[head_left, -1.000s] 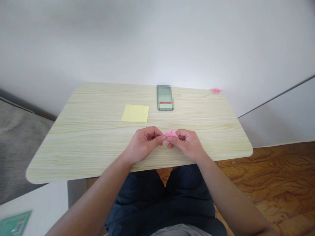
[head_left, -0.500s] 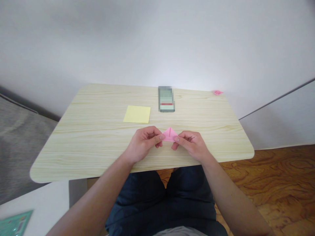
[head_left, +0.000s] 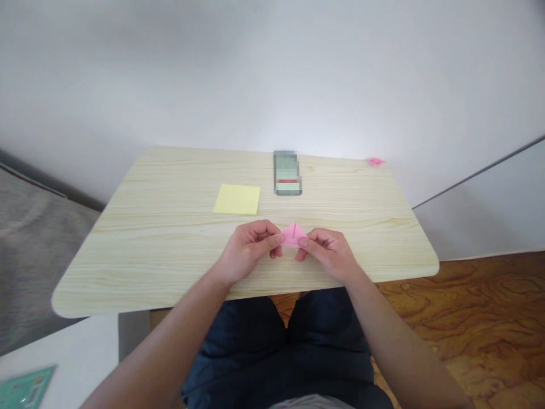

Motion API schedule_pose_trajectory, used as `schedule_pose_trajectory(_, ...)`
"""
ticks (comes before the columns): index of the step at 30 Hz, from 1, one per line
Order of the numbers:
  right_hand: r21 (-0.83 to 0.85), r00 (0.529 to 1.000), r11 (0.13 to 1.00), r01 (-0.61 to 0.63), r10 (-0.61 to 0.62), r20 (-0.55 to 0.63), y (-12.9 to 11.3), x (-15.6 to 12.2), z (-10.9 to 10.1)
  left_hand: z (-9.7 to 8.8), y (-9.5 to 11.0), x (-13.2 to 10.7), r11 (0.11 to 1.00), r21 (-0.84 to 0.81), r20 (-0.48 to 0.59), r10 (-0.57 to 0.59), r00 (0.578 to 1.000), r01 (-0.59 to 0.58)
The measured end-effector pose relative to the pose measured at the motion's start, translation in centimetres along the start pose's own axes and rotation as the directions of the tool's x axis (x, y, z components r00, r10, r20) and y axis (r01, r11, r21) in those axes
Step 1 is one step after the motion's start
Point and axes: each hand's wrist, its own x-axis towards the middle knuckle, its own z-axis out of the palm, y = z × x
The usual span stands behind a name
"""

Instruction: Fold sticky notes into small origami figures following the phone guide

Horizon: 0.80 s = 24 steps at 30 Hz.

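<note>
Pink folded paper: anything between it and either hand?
Nothing visible: left hand and right hand pinch the pink folded paper directly, one at each side. The yellow pad and phone lie farther back on the table.

Compared with a second ago, the right hand (head_left: 327,253) sits slightly farther from the left hand (head_left: 255,250) — its thumb, which lay close beside the left thumb, now presses near the right end of the folded pink paper (head_left: 293,236). More of the paper's front shows between the thumbs, its lower edge included — and the table's (head_left: 170,227) far edge appears slightly lower in view.
</note>
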Motion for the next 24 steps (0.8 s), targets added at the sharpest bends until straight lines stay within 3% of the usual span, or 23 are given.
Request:
schedule_pose_trajectory(9,0.038,1.000,0.999,-0.008,0.008,0.018,-0.4,0.6,0.5,0.0,0.0,0.0,0.997,0.041,0.034,0.056,0.998,-0.058)
schedule_pose_trajectory(15,-0.051,0.999,0.998,-0.030,0.031,0.015,-0.6,0.8,1.0,0.2,0.1,0.0,0.996,0.085,0.035,0.034,0.999,-0.037)
schedule_pose_trajectory(24,0.043,0.994,0.999,-0.031,0.026,0.109,-0.6,0.9,-0.4,0.0,-0.1,0.2,0.998,0.044,-0.025,0.048,0.999,-0.046)
